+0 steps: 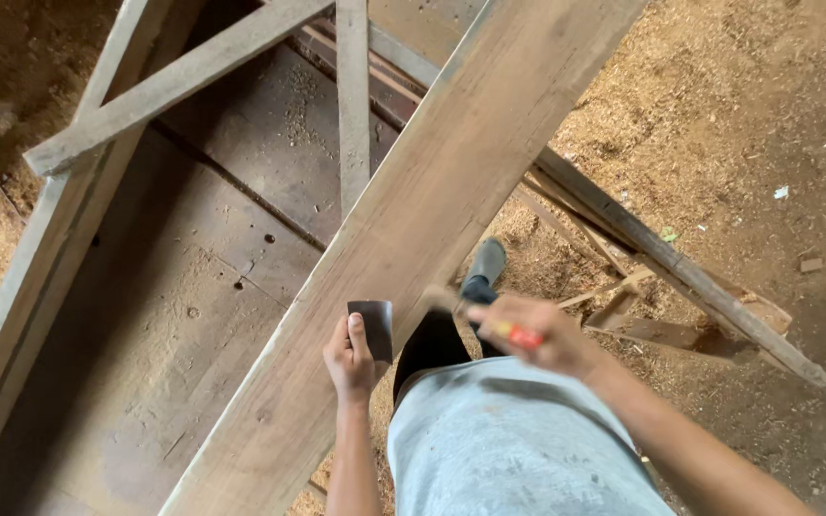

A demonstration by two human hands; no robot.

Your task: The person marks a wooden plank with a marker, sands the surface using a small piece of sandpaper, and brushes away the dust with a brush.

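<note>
A long, wide wooden plank (432, 201) runs diagonally from lower left to upper right. My left hand (352, 358) holds a small dark flat square piece (373, 327) against the plank's near edge. My right hand (528, 333), blurred by motion, is closed on a thin red and yellow stick-like object (513, 333), perhaps a pencil, just to the right of the plank. Below the hands I see my grey shirt, dark trousers and a dark shoe (485, 263).
A wooden frame with crossed slats (160, 91) lies on the left over dark floorboards (193, 287). More slats and a rough wooden beam (681, 272) lie on the right. Sawdust (719, 115) covers the ground.
</note>
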